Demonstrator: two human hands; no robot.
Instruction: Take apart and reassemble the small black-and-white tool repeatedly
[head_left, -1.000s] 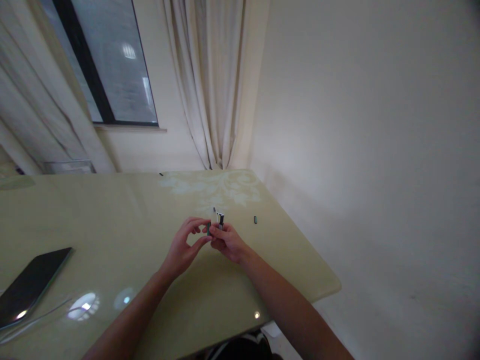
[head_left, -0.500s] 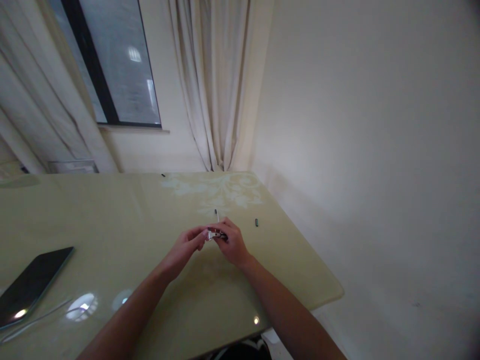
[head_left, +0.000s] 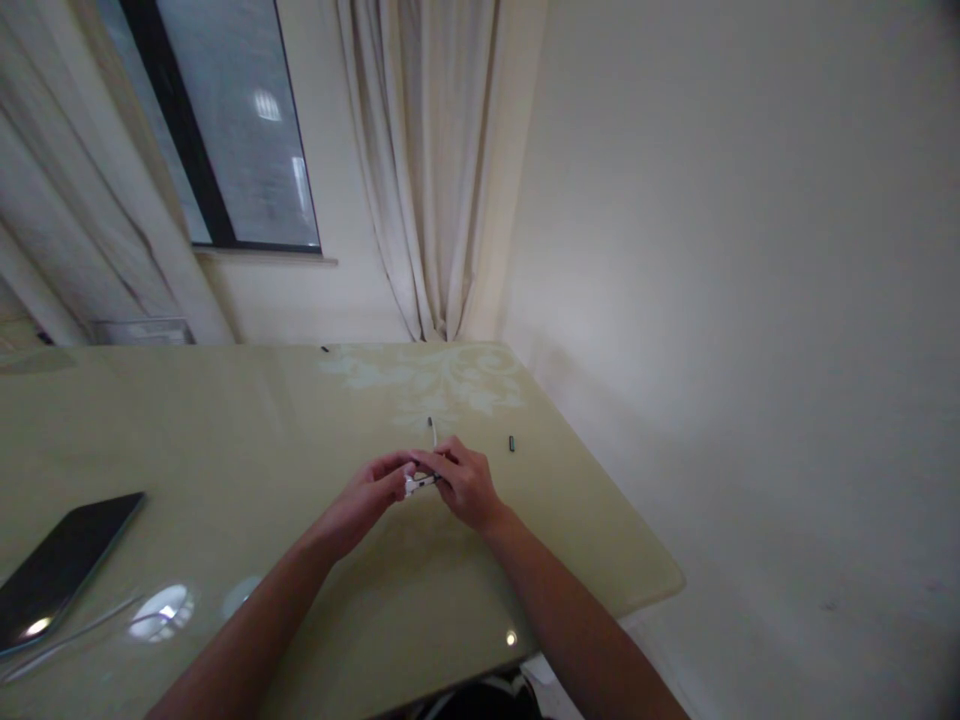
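Between my two hands, over the table, is a small white-and-dark object (head_left: 420, 483), too small and covered to tell its kind. My left hand (head_left: 375, 487) has its fingers closed on the object's left end. My right hand (head_left: 466, 485) grips the right end, its index finger reaching across the top toward my left fingers. Just beyond the hands, a thin white piece with a dark tip (head_left: 432, 430) points away from me; its near end is hidden behind my right hand. To the right lies a small dark rectangular piece (head_left: 511, 443).
The glossy pale-green table (head_left: 600, 540) ends on the right beside a bare wall. A dark tablet (head_left: 67, 560) lies at the left, with a white cable (head_left: 71, 640) near it. A tiny dark bit (head_left: 325, 349) sits at the far edge, before the curtain (head_left: 427, 180).
The held object has tilted and dropped slightly, and its red part no longer shows. My right index finger now lies over its top. The things on the table have stayed put.
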